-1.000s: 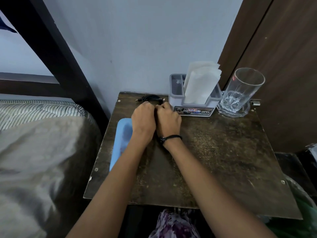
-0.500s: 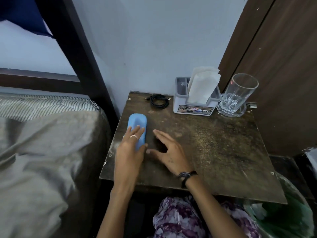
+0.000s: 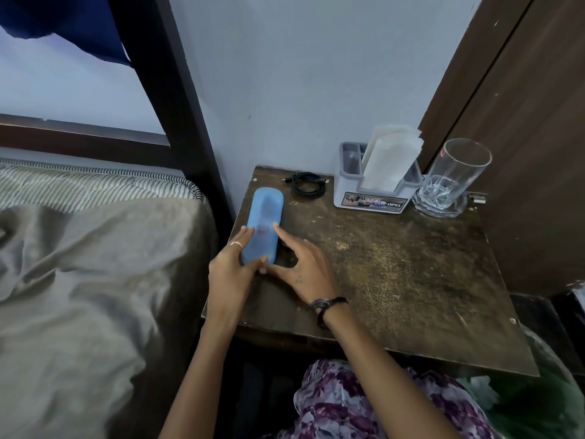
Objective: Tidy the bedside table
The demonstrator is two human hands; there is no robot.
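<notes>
While both hands bracket it, blue case (image 3: 264, 223) lies flat on bedside table (image 3: 395, 280), at its left edge beside the bed (image 3: 79, 280). Left hand (image 3: 231, 274) fingers spread along case's left side, thumb at near end; right hand (image 3: 300, 267) fingers apart, index tip on case top; neither clamps it. Behind case: coiled black cable (image 3: 308, 184). Right of cable: grey organizer (image 3: 375, 188) holding white napkins (image 3: 391, 160), other compartments look bare; label reads "OPEL". Right of organizer: empty clear glass (image 3: 454, 175) upright on glass coaster (image 3: 443, 209).
</notes>
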